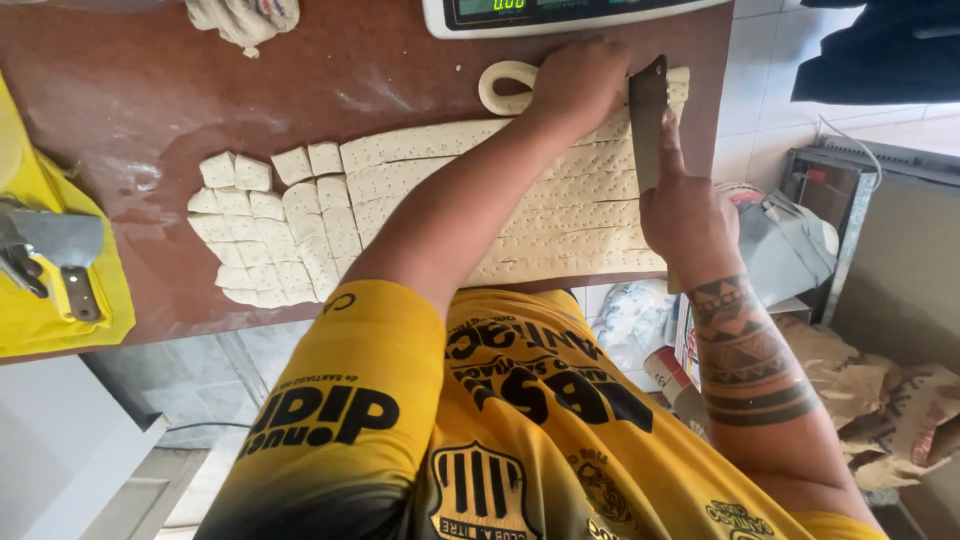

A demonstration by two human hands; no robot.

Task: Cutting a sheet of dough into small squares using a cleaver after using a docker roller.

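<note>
Dough strips (pixel 560 215), pale and pricked with rows of small holes, laid side by side on a reddish-brown worktop (pixel 130 90), just below a white digital scale (pixel 560 12) at the far edge. Left of the strips, a cluster of cut dough squares (pixel 265 225), touching one another. Left hand (pixel 578 85) pressed flat, fingers spread and closed on nothing, on the upper strips near the scale, beside a curled dough offcut (pixel 505 85). Right hand (pixel 685 215) wrapped tight around a flat-bladed dough cutter (pixel 648 120), index finger stretched along the blade, blade upright and set into the right ends of the strips, just right of the left hand. Tattooed bands around the right forearm. Yellow-and-black jersey (pixel 500 420) filling the near foreground, below the strips. Well left of the dough, a yellow cloth (pixel 110 290) over the worktop's edge, with a metal scraper (pixel 60 245) lying on it. Far from the strips, at the worktop's top edge left of the scale, a lump of dough (pixel 245 18). Right of the worktop, crumpled brown paper bags (pixel 900 400) on the floor.
</note>
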